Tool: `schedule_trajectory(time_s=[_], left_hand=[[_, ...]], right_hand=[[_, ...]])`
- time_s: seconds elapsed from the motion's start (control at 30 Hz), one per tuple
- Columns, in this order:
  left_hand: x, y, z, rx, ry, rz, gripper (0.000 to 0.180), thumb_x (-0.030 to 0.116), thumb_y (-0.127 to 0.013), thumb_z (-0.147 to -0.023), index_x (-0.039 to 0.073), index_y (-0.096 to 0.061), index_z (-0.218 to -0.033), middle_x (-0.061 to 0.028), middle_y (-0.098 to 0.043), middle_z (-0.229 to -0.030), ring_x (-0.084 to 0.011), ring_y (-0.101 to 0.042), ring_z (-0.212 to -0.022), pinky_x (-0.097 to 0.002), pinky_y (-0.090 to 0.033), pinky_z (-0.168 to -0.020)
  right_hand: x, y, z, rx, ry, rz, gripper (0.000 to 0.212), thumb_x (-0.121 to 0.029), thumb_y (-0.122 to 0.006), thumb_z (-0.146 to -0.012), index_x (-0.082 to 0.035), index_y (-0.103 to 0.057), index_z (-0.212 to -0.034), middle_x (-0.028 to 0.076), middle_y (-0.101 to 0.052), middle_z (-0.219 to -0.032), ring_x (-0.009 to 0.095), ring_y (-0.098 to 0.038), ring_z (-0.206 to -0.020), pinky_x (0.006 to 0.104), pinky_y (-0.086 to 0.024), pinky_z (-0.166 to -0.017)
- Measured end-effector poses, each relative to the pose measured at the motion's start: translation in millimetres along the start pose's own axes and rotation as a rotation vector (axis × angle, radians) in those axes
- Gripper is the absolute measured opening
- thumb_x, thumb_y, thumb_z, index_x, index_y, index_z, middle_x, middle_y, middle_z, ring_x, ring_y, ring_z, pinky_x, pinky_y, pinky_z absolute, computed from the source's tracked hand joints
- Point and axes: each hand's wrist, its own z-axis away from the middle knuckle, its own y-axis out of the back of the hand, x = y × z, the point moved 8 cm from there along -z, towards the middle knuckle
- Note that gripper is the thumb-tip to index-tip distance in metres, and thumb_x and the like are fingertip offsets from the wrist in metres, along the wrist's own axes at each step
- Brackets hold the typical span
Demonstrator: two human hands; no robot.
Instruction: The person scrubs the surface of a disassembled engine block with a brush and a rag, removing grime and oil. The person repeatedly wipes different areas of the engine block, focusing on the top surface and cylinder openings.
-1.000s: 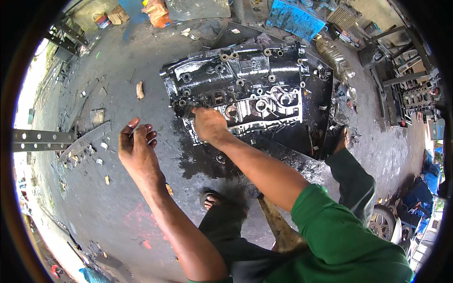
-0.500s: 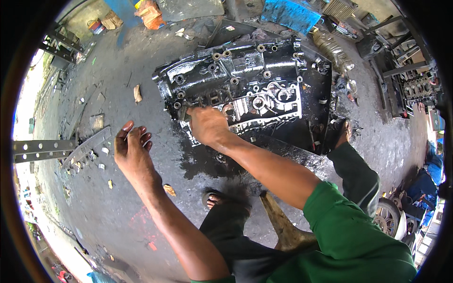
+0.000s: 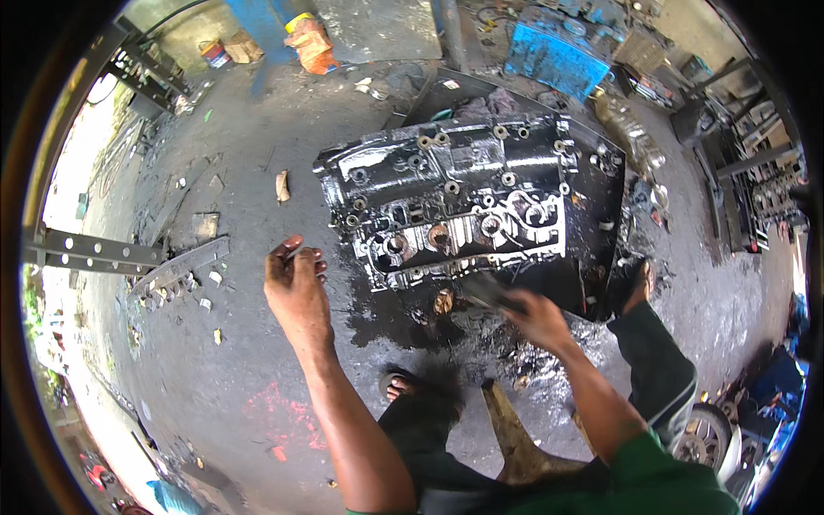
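Observation:
A black, oil-wet engine block (image 3: 463,157) lies on its side, its bare metal face with round openings turned toward me. My right hand (image 3: 539,322) is closed on the handle of a dark, flat-looking hand tool (image 3: 489,292), too smeared by motion to name exactly. The tool is in front of the block's near edge, over the floor side. To the left of the block my left hand (image 3: 296,287) hangs in the air, palm up, with loosely curled fingers apart and no object visible in it.
Beneath the block lies a dark metal tray (image 3: 592,232). A wooden stool (image 3: 515,446) stands between my legs. Beyond are a blue box (image 3: 556,56) and an orange bag (image 3: 311,45). A perforated metal beam (image 3: 94,251) juts in from the left; oil darkens the floor before the block.
My right hand has drawn back from the block's left end, toward me and to the right, and the dark tool now shows in it. The view has shifted; my left hand keeps its pose.

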Motion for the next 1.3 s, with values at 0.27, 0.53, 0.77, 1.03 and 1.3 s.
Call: schedule_trajectory(time_s=[0.27, 0.53, 0.77, 1.03, 1.3], left_hand=[[-0.8, -24.8, 17.0, -0.024, -0.052, -0.222, 0.026, 0.012, -0.054, -0.089, -0.003, -0.059, -0.11, -0.0084, -0.067, -0.084, -0.0122, -0.062, -0.075, -0.0252, -0.046, -0.066], [-5.3, -28.8, -2.4, 0.014, -0.012, -0.164, 0.027, 0.012, -0.054, -0.089, -0.002, -0.059, -0.112, -0.0079, -0.067, -0.087, -0.0113, -0.06, -0.072, -0.0247, -0.046, -0.064], [-13.6, 2.2, -9.0, 0.042, 0.079, 0.082, 0.028, 0.015, -0.055, -0.09, 0.0, -0.058, -0.114, -0.0076, -0.067, -0.089, -0.012, -0.061, -0.077, -0.0243, -0.045, -0.068], [-11.1, 53.3, -8.4, 0.117, 0.073, 0.228, 0.028, 0.016, -0.056, -0.09, 0.0, -0.059, -0.113, -0.0064, -0.066, -0.088, -0.0119, -0.061, -0.076, -0.0248, -0.046, -0.068], [-8.3, 79.5, -16.9, 0.18, 0.081, 0.3, 0.025, 0.01, -0.055, -0.09, -0.004, -0.058, -0.111, -0.0088, -0.066, -0.085, -0.0119, -0.061, -0.076, -0.0253, -0.048, -0.069]], right_hand=[[467.5, -47.7, 44.3, 0.596, -0.373, -0.2, 0.019, -0.015, -0.062, -0.089, -0.001, -0.066, -0.102, 0.006, -0.063, -0.073, 0.015, -0.058, -0.059, 0.0339, -0.046, -0.051], [358.6, -110.9, -2.6, 0.297, -0.733, -0.752, 0.022, -0.011, -0.068, -0.083, -0.005, -0.066, -0.104, 0.008, -0.067, -0.085, 0.015, -0.062, -0.065, 0.0307, -0.049, -0.055], [115.2, -37.1, 48.5, 0.209, -0.441, -0.353, 0.03, -0.02, -0.07, -0.088, -0.003, -0.064, -0.111, 0.013, -0.069, -0.094, 0.019, -0.066, -0.077, 0.034, -0.052, -0.067], [-237.5, -32.2, -103.3, 0.173, 0.129, -0.026, 0.027, -0.023, -0.056, -0.097, -0.009, -0.057, -0.12, 0.02, -0.067, -0.08, 0.029, -0.066, -0.057, 0.0418, -0.049, -0.051], [-265.8, -31.1, -106.5, 0.473, 0.379, -0.079, 0.024, -0.02, -0.058, -0.095, -0.008, -0.056, -0.116, 0.022, -0.069, -0.095, 0.039, -0.069, -0.069, 0.047, -0.055, -0.057]])
